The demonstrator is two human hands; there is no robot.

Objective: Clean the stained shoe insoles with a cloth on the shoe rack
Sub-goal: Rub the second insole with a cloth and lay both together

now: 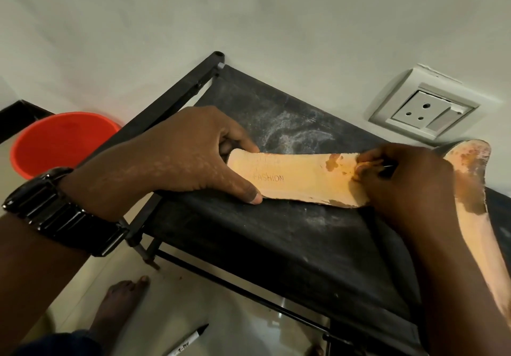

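Left hand: your fingers pinch the insole, centre frame.
Right hand: your fingers bunch on its stained end; grip unclear.

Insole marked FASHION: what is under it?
The insole lies on the black rack. The left hand grips one end; the right hand covers the other, hiding what is beneath.

Dim, warm light; wide-angle bending at edges.
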